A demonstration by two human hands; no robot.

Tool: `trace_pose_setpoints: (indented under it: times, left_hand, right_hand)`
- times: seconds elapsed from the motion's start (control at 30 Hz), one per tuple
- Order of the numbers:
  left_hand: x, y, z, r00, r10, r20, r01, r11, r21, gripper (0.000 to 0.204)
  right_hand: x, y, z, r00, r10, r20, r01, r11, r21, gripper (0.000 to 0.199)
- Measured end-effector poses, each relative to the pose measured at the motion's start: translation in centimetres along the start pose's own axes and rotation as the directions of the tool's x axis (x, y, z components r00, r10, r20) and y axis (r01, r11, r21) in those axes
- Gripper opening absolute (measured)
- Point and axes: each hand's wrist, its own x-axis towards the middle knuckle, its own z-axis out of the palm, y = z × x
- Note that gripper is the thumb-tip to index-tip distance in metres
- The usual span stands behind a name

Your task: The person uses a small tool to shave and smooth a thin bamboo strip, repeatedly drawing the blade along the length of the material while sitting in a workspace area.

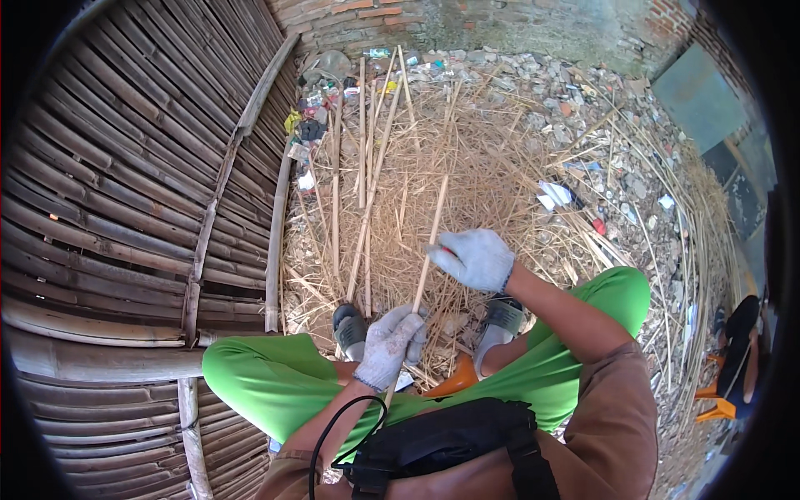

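Note:
My left hand (388, 345), in a whitish knit glove, is closed around a long thin bamboo strip (437, 208). The strip slants up and away from me, and its near end passes below the hand toward my lap. Beside the strip's middle is my right hand (477, 258), gloved too, its fingers curled together. A bit of red shows at those fingers, but most of what they grip is hidden. Several more bamboo strips (372, 196) lie on the ground ahead, left of the held one.
Bamboo shavings (492, 167) cover the ground before me, with rubble and litter (642, 183) around them. A slatted bamboo structure (125, 192) rises at left, and a brick wall (467, 25) stands at the back. Another person (737, 350) sits at far right by an orange stool (715, 408).

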Motion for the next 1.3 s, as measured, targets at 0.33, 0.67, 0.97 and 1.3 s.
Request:
trace_pose_setpoints:
  times: [0.33, 0.67, 0.97, 1.3]
  left_hand:
    - [-0.5, 0.3, 0.3, 0.999, -0.026, -0.039, 0.031, 0.994, 0.107, 0.032]
    - [-0.7, -0.6, 0.7, 0.998, 0.011, 0.060, -0.018, 0.994, 0.110, 0.032]
    - [0.1, 0.3, 0.6, 0.999, -0.032, 0.011, 0.031, 0.997, 0.068, 0.027]
    - [-0.1, -0.2, 0.2, 0.997, -0.060, -0.048, 0.059, 0.998, -0.030, 0.030]
  right_hand:
    - [1.5, 1.2, -0.8, 0.993, 0.112, -0.036, -0.112, 0.994, -0.005, 0.061]
    - [4.6, 10.5, -3.6, 0.927, 0.344, -0.149, -0.353, 0.935, -0.033, 0.064]
    - [1.9, 3.7, -1.9, 0.966, 0.249, -0.072, -0.242, 0.965, 0.098, 0.062]
    - [3.1, 4.3, -1.8, 0.988, 0.156, -0.016, -0.156, 0.987, -0.026, 0.066]
